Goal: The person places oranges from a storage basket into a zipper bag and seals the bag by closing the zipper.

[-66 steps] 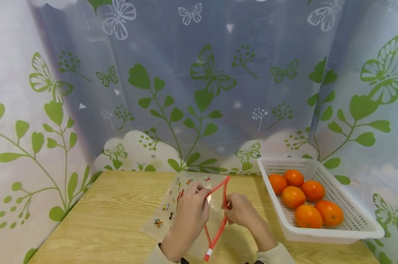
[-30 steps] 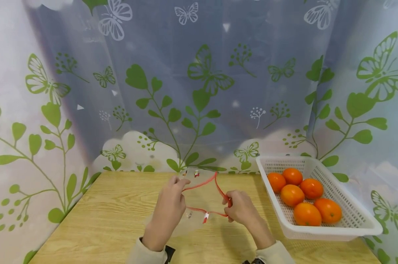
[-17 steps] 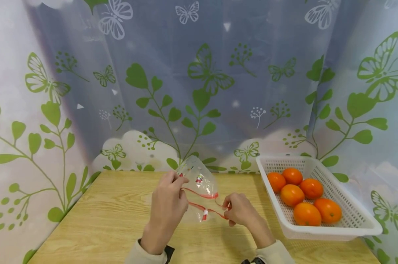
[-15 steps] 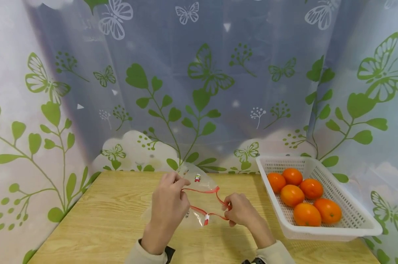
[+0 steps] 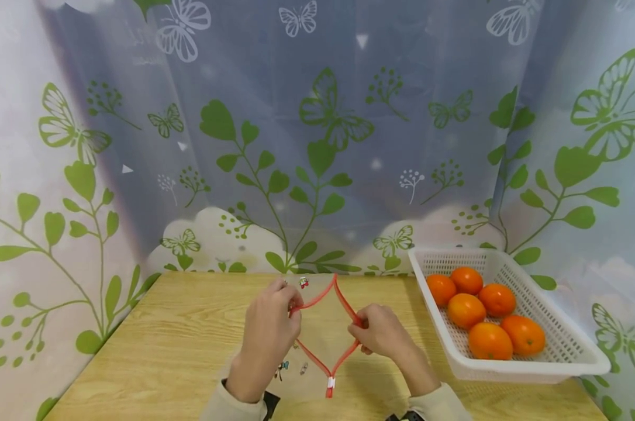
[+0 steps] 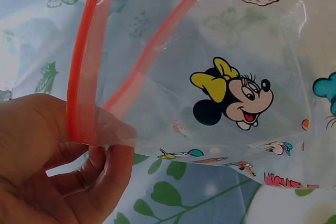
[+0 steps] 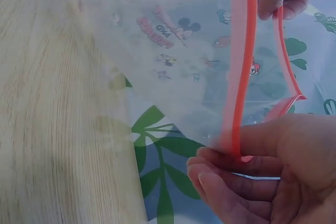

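Note:
A clear zip bag (image 6: 294, 145) printed with cartoon figures is stretched between my hands over the table. Its red zip edges (image 5: 347, 302) spread into a diamond-shaped mouth in the head view, with a white slider (image 5: 331, 383) at the near corner. My left hand (image 5: 270, 336) pinches the left rim between thumb and fingers. On the opposite side, my right hand (image 5: 383, 333) pinches the right rim, thumb on top and fingers beneath in the right wrist view. No object shows inside the bag. Part of the bag is hidden behind the left hand.
A white perforated basket (image 5: 538, 371) stands right of my right hand, holding several orange round fruits (image 5: 490, 341). The wooden table (image 5: 191, 327) ends at a patterned cloth (image 5: 265, 146), which rises behind and on both sides.
My left hand has moved left, spreading the bag's mouth. The mouth bent inward at the far side, then opened out into a diamond. The basket and fruits stay in place.

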Motion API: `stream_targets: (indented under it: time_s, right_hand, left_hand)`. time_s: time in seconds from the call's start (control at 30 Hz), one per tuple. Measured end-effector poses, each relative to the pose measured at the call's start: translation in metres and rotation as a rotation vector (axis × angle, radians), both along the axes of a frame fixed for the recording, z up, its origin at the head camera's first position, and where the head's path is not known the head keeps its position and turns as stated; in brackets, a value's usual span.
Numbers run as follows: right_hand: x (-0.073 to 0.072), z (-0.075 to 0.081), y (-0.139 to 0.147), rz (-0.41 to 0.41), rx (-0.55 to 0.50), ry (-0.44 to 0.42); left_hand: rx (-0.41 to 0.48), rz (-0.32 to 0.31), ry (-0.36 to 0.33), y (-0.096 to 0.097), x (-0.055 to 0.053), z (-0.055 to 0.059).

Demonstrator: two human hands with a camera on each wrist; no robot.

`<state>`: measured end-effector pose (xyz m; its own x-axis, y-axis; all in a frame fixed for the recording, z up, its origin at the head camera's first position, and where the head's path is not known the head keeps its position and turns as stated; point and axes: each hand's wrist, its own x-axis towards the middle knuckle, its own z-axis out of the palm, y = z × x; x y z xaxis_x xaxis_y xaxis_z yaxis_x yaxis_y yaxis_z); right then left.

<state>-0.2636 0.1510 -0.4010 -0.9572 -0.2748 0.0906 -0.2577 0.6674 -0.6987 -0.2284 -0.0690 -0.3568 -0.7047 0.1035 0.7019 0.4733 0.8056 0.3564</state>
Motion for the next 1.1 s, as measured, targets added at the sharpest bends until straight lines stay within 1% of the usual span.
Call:
stream_targets:
  time_s: [0.13, 0.27, 0.37, 0.43, 0.53, 0.57, 0.6, 0.63, 0.67, 0.77, 0.83, 0.87, 0.97, 1.1]
  right_hand:
    - [0.0, -0.001, -0.003, -0.011, 0.007, 0.01]
    - [0.001, -0.001, -0.006, 0.006, -0.045, 0.009]
    - [0.001, 0.0, -0.007, 0.027, -0.095, 0.033]
    - [0.001, 0.001, -0.008, 0.031, -0.11, 0.058]
    - [0.001, 0.002, -0.009, 0.023, -0.123, 0.081]
    - [0.001, 0.002, -0.01, 0.017, -0.123, 0.086]
    - [0.001, 0.002, -0.01, 0.011, -0.123, 0.09]
    - [0.0, 0.002, -0.011, 0.007, -0.123, 0.093]
    - [0.0, 0.002, -0.011, 0.002, -0.119, 0.099]
    - [0.0, 0.001, -0.011, -0.016, -0.12, 0.115]
    - [0.001, 0.0, -0.011, -0.033, -0.123, 0.132]
    - [0.001, 0.0, -0.011, -0.045, -0.125, 0.137]
    - [0.001, -0.001, -0.009, -0.087, -0.131, 0.137]
    - [-0.001, -0.002, -0.006, -0.123, -0.124, 0.095]
  left_hand:
    - [0.019, -0.03, -0.01, -0.001, -0.001, 0.0]
    - [0.034, -0.054, -0.011, 0.0, -0.001, 0.0]
    - [0.022, -0.043, -0.026, 0.0, -0.002, -0.001]
    - [-0.009, -0.01, -0.076, 0.0, -0.003, -0.003]
    - [-0.075, 0.042, -0.203, -0.001, -0.003, -0.007]
    - [-0.092, 0.051, -0.245, -0.002, -0.003, -0.008]
    - [-0.105, 0.057, -0.272, -0.002, -0.004, -0.01]
    - [-0.11, 0.055, -0.294, -0.003, -0.004, -0.012]
    - [-0.11, 0.049, -0.302, -0.004, -0.005, -0.013]
    - [-0.083, 0.023, -0.282, -0.007, -0.007, -0.015]
    - [-0.06, 0.017, -0.262, -0.01, -0.008, -0.013]
    - [-0.054, 0.025, -0.245, -0.011, -0.008, -0.011]
    - [-0.045, 0.079, -0.201, -0.013, -0.007, -0.005]
    - [-0.056, 0.185, -0.136, -0.015, -0.004, 0.002]
